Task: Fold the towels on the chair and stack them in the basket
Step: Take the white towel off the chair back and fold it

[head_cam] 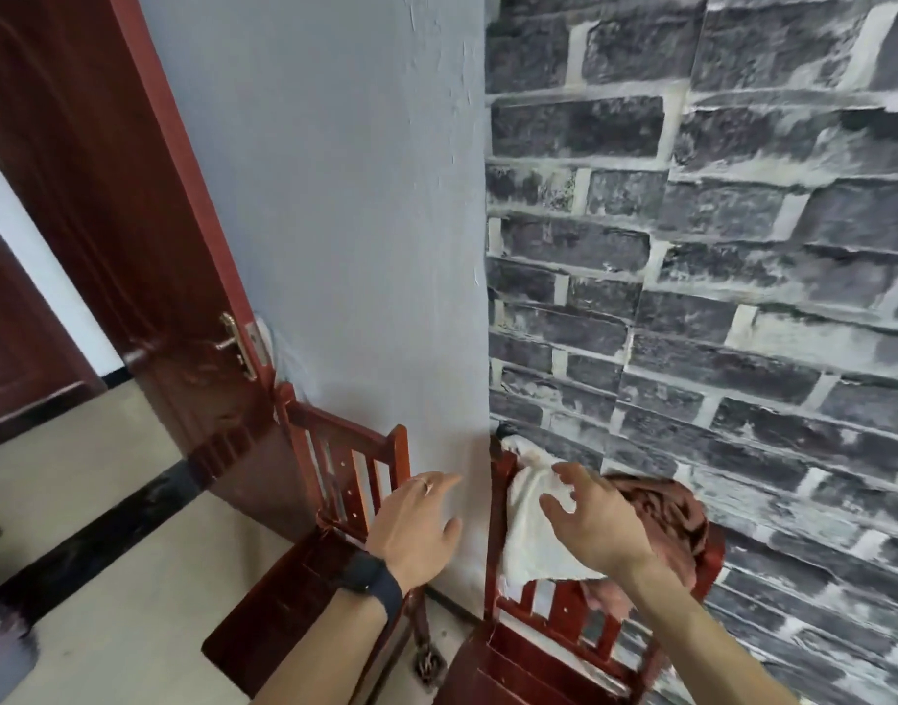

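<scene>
Nearest, the left hand (pixel 414 526), a dark watch (pixel 370 577) at its wrist, hung released with straight fingers before the left chair (pixel 345 450). The right hand (pixel 589 521), fingers spread and grasping nothing, hovered at the white towel (pixel 531 531) draped over the right chair (pixel 518 664) back, with a brown towel (pixel 665 511) just right of it. Beyond stood the brick wall (pixel 691 246).

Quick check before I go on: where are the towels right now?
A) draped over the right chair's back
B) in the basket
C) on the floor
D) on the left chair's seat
A: the white towel and the brown towel both hang over the back of the right chair.
</scene>
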